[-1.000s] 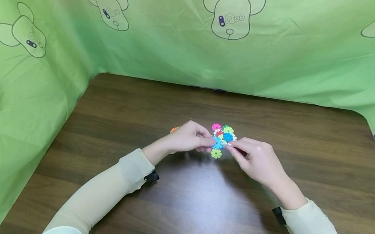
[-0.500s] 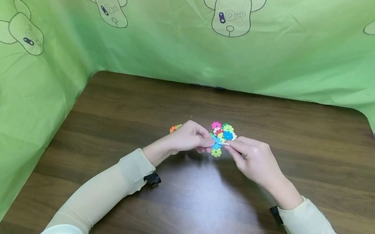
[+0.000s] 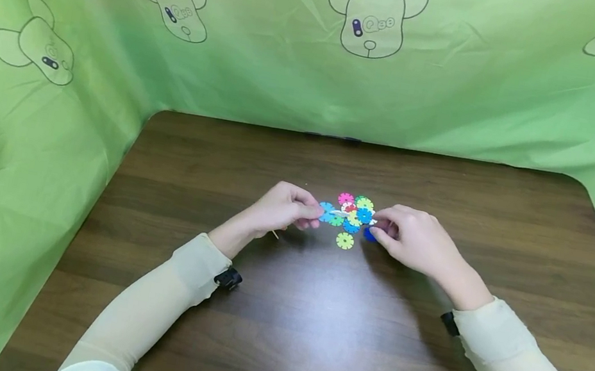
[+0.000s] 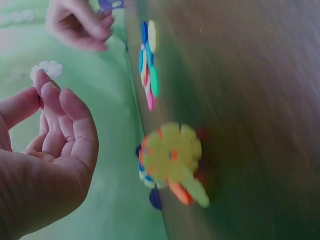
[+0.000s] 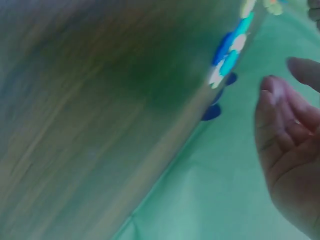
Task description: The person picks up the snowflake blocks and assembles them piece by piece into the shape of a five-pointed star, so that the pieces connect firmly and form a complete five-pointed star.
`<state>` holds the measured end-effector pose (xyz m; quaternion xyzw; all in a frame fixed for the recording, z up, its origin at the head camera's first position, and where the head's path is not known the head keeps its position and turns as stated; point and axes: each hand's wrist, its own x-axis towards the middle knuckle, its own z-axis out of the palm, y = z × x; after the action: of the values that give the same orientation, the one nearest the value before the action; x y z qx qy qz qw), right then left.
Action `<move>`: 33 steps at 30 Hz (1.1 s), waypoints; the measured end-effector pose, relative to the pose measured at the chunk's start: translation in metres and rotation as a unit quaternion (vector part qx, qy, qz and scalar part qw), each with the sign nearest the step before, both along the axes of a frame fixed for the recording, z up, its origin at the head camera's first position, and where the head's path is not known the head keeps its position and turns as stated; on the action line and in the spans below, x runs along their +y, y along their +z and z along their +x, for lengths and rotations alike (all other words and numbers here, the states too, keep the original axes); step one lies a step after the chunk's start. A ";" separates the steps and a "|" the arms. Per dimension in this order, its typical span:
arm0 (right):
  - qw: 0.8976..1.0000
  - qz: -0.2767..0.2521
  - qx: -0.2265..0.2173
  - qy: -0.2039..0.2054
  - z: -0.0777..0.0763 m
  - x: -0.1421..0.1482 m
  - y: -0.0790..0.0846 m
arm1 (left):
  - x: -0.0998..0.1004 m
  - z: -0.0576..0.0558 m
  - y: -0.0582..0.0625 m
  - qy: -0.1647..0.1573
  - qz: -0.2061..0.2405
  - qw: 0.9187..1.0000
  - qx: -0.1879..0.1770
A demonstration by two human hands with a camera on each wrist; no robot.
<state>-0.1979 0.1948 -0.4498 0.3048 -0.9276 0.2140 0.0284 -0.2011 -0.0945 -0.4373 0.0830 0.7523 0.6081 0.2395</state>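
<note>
My left hand [image 3: 285, 208] pinches a light blue snowflake disc [image 3: 326, 211] between thumb and fingertips. A white snowflake disc [image 4: 49, 69] shows at those fingertips in the left wrist view, seemingly joined to the blue one. My right hand [image 3: 414, 240] hovers beside the right side of a pile of colourful snowflake discs [image 3: 364, 215]. In the right wrist view its thumb and bent fingers [image 5: 267, 105] stand apart, with nothing seen between them. A lone yellow-green disc [image 3: 344, 241] lies in front of the pile.
A cluster of joined yellow and orange discs [image 4: 172, 152] stands on the wooden table [image 3: 274, 331], mostly hidden by the left hand in the head view. Green cloth [image 3: 268, 77] with printed bear heads hangs behind and beside the table.
The left hand has moved left, carrying the light blue disc away from the pile. The right hand has let go of the white disc and shifted slightly right. A dark blue disc now shows beside it.
</note>
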 end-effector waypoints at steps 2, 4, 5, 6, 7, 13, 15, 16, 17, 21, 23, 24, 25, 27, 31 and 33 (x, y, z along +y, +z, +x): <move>0.998 0.039 -0.036 -0.016 -0.004 0.003 -0.002 | -0.007 -0.001 0.001 0.010 -0.006 1.000 0.001; 0.995 0.069 -0.060 -0.026 -0.006 0.005 -0.006 | -0.014 -0.002 0.002 0.019 -0.011 1.000 0.000; 0.994 0.080 -0.068 -0.030 -0.007 0.005 -0.008 | -0.016 -0.002 0.002 0.022 -0.011 1.000 -0.002; 0.993 0.088 -0.072 -0.033 -0.008 0.005 -0.009 | -0.018 -0.002 0.002 0.025 -0.009 1.000 -0.003; 0.992 0.093 -0.075 -0.035 -0.009 0.004 -0.011 | -0.020 -0.002 0.001 0.027 -0.007 1.000 -0.005; 0.990 0.103 -0.080 -0.044 -0.014 0.003 -0.016 | -0.024 -0.002 -0.002 0.035 0.004 0.999 -0.010; 0.990 0.099 -0.090 -0.046 -0.015 0.003 -0.017 | -0.024 -0.002 -0.003 0.035 0.004 0.999 -0.007; 0.990 0.096 -0.097 -0.047 -0.015 0.003 -0.017 | -0.023 -0.002 -0.003 0.035 0.004 0.999 -0.007; 0.989 0.093 -0.103 -0.049 -0.016 0.003 -0.017 | -0.023 -0.002 -0.004 0.035 0.004 0.999 -0.007; 0.988 0.063 -0.126 -0.057 -0.016 0.004 -0.019 | -0.020 -0.002 -0.003 0.034 0.006 0.999 -0.010; 0.988 0.044 -0.134 -0.058 -0.016 0.005 -0.020 | -0.018 -0.002 -0.003 0.034 0.009 0.999 -0.012; 0.988 0.034 -0.137 -0.060 -0.016 0.006 -0.020 | -0.017 -0.002 -0.004 0.033 0.012 0.999 -0.012; 0.988 0.025 -0.141 -0.060 -0.016 0.006 -0.020 | -0.016 -0.002 -0.004 0.033 0.012 0.999 -0.012; 0.987 0.008 -0.149 -0.058 -0.016 0.006 -0.020 | -0.013 -0.002 -0.004 0.032 0.014 0.999 -0.011; 0.987 -0.013 -0.151 -0.050 -0.012 0.008 -0.017 | -0.007 -0.003 -0.006 0.033 0.015 0.999 -0.010; 0.990 -0.020 -0.134 -0.045 -0.008 0.008 -0.014 | -0.003 -0.003 -0.007 0.034 0.019 0.999 -0.010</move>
<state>-0.2061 0.2029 -0.4639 0.2306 -0.9314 0.2698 -0.0808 -0.2037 -0.0980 -0.4439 0.0557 0.7406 0.6309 0.2245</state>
